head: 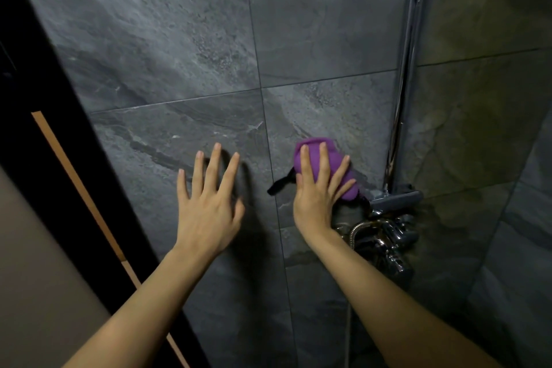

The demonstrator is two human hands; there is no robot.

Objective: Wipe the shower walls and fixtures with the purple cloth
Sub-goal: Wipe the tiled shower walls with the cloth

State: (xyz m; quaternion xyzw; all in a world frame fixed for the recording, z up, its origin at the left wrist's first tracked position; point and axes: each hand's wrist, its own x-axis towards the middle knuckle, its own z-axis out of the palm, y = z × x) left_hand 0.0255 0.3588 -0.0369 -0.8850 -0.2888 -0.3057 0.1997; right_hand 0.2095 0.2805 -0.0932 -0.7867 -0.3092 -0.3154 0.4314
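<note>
a: item one, largest?
b: shower wall (167,48), dark grey slate-look tiles with thin grout lines, filling most of the view; a second tiled wall (484,116) meets it at the corner on the right.

a: item two?
b: black door frame (44,140), slanting down the left edge, with a tan strip beside it.

a: item three?
b: chrome riser pipe (410,48), upright near the corner, running down to the chrome mixer valve (391,236), which has a flexible hose looped at it.

a: the hands?
b: left hand (206,206), fingers spread and straight, palm toward the tiles, holding nothing. right hand (319,194), fingers straight and flat, pressing the cloth against the wall.

a: and the cloth?
b: purple cloth (334,158), bunched under the right hand's fingers, on the tile just left of the riser pipe and just above the valve. a black strap (279,185) hangs from its lower left edge.
</note>
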